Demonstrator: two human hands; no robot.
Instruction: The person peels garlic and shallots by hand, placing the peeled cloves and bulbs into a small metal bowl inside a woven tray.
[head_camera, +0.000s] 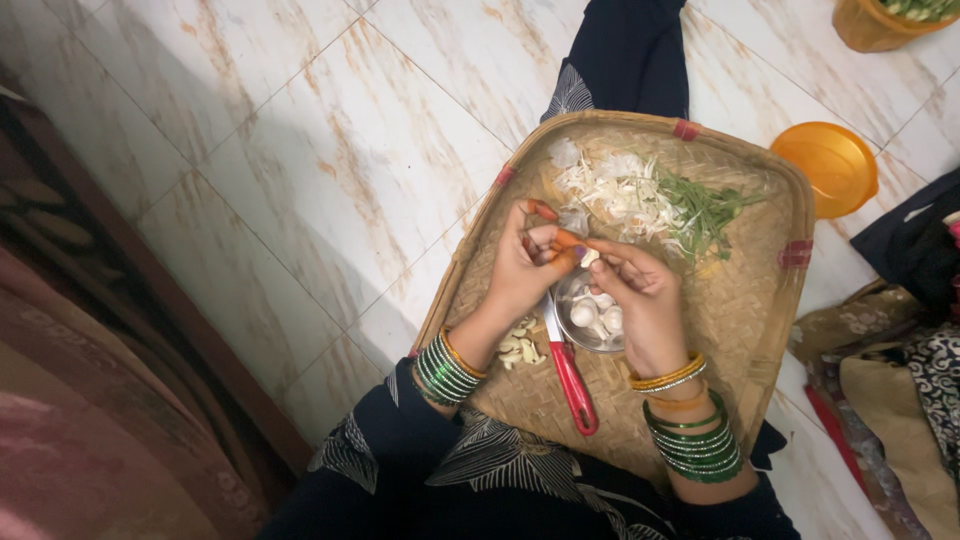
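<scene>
White clove: garlic clove pinched between both hands' fingertips, over steel bowl.
Left hand: curled, steadies clove.
Right hand: curled, nails working skin.
Knife: red handle, idle on woven tray.
Peels: piled far side, clear of bowl.

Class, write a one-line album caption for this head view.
Both hands peel a garlic clove over a woven tray.

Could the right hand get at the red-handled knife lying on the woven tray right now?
Probably yes, once freed: the red-handled knife lies uncovered on the woven bamboo tray, just below the right hand, though both hands are pinching a small garlic clove.
</scene>
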